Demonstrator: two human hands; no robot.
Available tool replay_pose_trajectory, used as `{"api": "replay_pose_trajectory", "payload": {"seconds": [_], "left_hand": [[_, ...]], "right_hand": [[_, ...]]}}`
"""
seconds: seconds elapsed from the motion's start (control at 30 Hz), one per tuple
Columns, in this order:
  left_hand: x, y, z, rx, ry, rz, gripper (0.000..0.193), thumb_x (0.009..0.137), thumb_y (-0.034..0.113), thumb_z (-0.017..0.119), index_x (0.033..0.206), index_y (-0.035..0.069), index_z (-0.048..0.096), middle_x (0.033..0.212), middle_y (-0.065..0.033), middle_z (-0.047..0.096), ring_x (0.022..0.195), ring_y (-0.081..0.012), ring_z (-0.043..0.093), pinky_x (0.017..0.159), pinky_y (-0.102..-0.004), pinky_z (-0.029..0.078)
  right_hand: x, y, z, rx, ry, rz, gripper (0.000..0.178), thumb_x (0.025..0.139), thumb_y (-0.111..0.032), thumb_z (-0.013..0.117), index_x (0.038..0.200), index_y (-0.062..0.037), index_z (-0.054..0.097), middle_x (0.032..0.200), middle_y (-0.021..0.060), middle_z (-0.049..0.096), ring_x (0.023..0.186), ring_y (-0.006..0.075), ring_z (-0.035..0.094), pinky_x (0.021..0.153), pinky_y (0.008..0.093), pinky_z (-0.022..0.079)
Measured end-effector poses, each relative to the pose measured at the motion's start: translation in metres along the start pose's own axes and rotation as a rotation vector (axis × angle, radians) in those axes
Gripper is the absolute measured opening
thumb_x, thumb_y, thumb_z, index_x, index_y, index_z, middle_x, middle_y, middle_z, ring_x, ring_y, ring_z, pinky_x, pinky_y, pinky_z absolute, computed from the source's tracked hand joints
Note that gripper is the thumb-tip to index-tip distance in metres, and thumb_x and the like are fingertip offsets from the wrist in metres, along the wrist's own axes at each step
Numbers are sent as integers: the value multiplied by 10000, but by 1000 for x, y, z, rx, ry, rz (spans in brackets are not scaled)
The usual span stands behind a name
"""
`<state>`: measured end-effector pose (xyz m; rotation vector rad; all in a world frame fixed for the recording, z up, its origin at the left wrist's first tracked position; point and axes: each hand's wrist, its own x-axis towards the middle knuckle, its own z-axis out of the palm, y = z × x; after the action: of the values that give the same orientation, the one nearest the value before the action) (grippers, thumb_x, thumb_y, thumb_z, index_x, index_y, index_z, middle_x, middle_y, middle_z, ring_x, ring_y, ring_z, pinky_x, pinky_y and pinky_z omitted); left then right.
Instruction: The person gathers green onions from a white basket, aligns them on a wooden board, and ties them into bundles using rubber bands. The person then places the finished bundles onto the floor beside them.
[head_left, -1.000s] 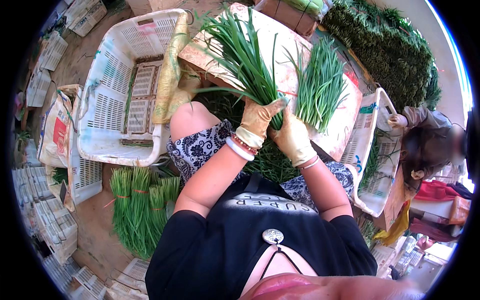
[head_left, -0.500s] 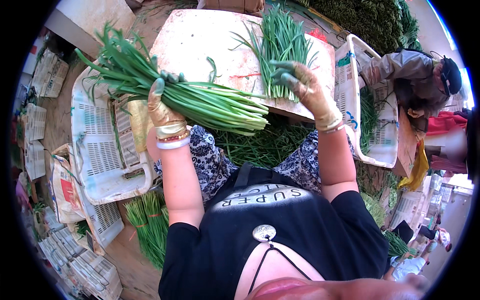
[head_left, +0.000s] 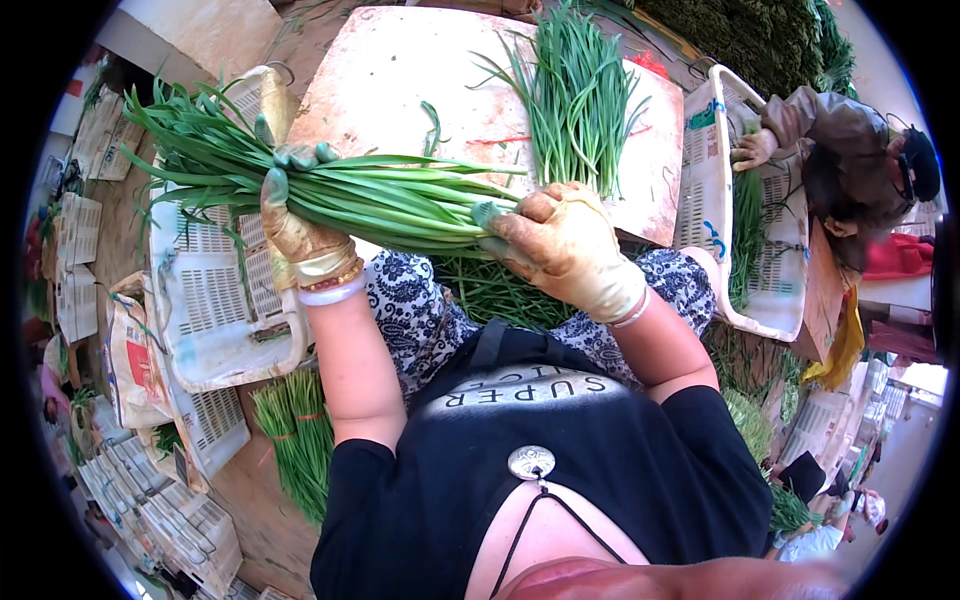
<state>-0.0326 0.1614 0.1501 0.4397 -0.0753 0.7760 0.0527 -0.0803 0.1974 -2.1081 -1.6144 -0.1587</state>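
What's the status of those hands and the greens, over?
Left hand wrapped around the green bundle. Right hand at its pale stem end, grip unclear. Bundle held sideways, leaves leftward. Second bunch on the table, just beyond the right hand.

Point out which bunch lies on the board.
The fanned bunch at right on the pale board; the held bunch is in the left hand, and banded bundles sit on the floor.
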Motion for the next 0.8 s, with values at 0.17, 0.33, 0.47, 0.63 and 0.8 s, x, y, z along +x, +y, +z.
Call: {"api": "replay_pose_trajectory", "payload": {"seconds": [0.17, 0.33, 0.47, 0.63, 0.8], "left_hand": [[-2, 5, -19, -108, 94, -17, 168, 757, 70, 590, 907, 20, 533, 776, -58, 570, 748, -170, 567, 863, -391, 429], [-4, 1, -13, -63, 125, -44, 121, 754, 81, 587, 846, 40, 520, 771, -55, 543, 785, -171, 536, 884, -354, 412], [-1, 1, -15, -25, 121, -33, 105, 776, 92, 569, 849, 34, 522, 770, -65, 554, 779, -171, 540, 887, -352, 414], [3, -2, -17, 10, 259, -23, 116, 781, 98, 570, 865, 22, 544, 764, -69, 579, 752, -176, 558, 867, -360, 438], [-1, -11, -12, -47, 328, -48, 132, 777, 113, 579, 866, 18, 550, 753, -67, 583, 747, -182, 562, 868, -368, 438]], "right_hand": [[0, -2, 6, 90, 183, -47, 369, 546, -106, 701, 906, -121, 622, 762, 19, 513, 717, 217, 503, 673, 342, 391], [-4, -3, 18, 45, 295, -94, 405, 543, -82, 691, 937, -105, 600, 775, 21, 503, 719, 219, 505, 676, 359, 393], [-2, -2, 15, -47, 257, -111, 481, 516, -81, 682, 982, -93, 562, 768, 15, 503, 706, 218, 514, 690, 363, 413], [0, 0, 15, -230, 243, -161, 393, 529, -75, 652, 912, -145, 603, 746, -24, 505, 713, 198, 522, 706, 376, 425], [11, 1, 13, 111, 399, -181, 245, 562, -21, 627, 788, -113, 604, 947, 69, 593, 838, 247, 557, 811, 425, 395]]}}
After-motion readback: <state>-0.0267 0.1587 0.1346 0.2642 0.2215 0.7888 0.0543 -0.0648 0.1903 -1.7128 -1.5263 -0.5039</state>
